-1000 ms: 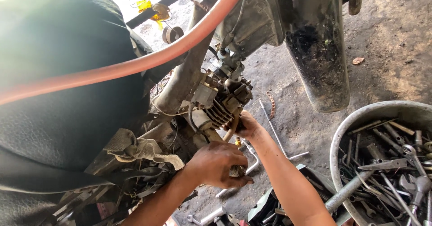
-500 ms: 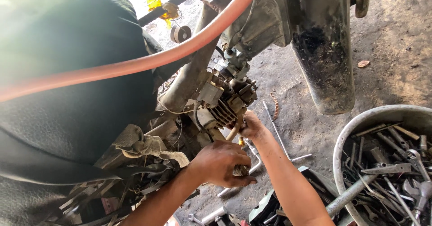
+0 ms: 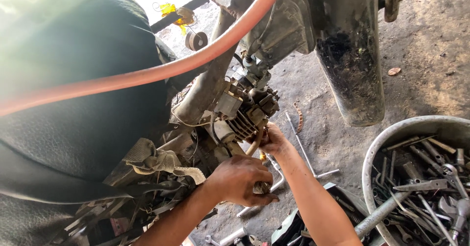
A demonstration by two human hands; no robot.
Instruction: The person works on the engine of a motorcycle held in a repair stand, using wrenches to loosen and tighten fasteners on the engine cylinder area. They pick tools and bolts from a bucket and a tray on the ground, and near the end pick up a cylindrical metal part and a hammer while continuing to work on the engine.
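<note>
Both your hands work under the motorbike, at its engine [image 3: 245,114]. Your left hand [image 3: 240,180] has its grip closed around the handle of a tool [image 3: 255,145], low beside the engine. Your right hand [image 3: 271,139] reaches up to the finned cylinder, its grip curled around the tool's upper end just where it meets the engine. A rag [image 3: 156,160] lies on the frame, left of your left hand. An orange hose [image 3: 196,62] arcs overhead. On the floor [image 3: 421,55] to the right, a basin [image 3: 391,133] holds wrenches, and a T-wrench [image 3: 308,158] lies near your right forearm.
</note>
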